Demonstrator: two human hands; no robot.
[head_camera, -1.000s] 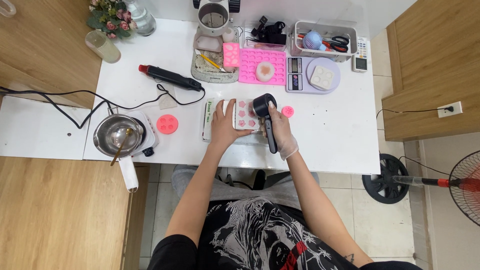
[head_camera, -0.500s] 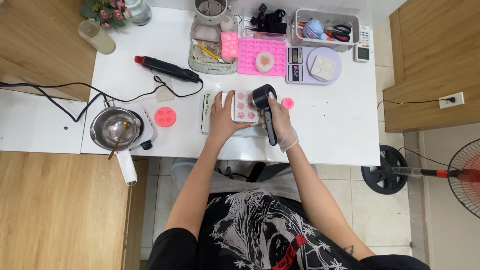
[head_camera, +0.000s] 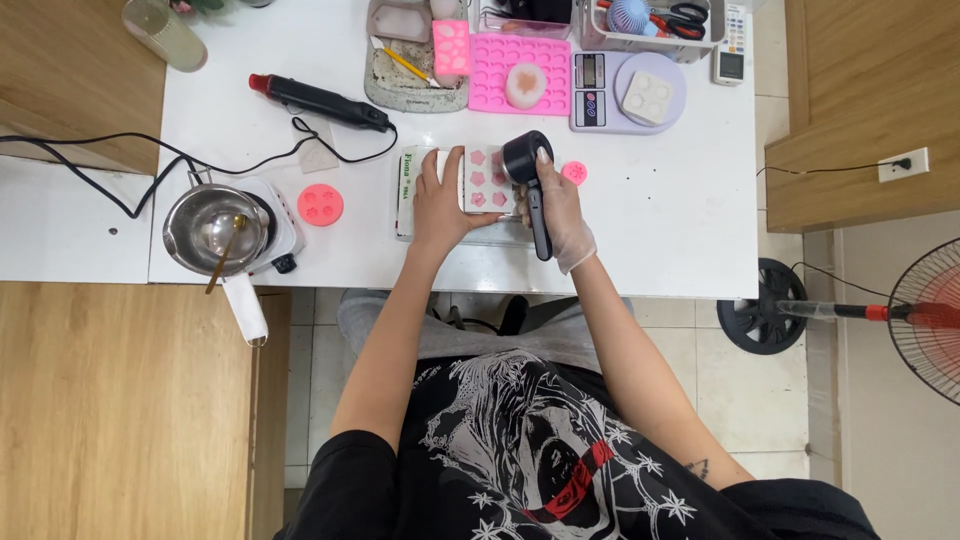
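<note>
Both forearms extended forward, elbows bent, converging. Left hand (head_camera: 440, 205) bare, palm down, fingers spread flat, thumb angled inward toward the right fingertips. Right hand (head_camera: 560, 205) gloved, curled in a closed grip, index finger extended forward on top.

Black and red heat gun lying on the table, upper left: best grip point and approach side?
Grip the heat gun around its long black barrel at mid-length, coming from above with fingers across its width. It lies flat and slanted; the red nozzle is at its left end, and the cord leaves the right end, so both ends are poor holds.
</note>
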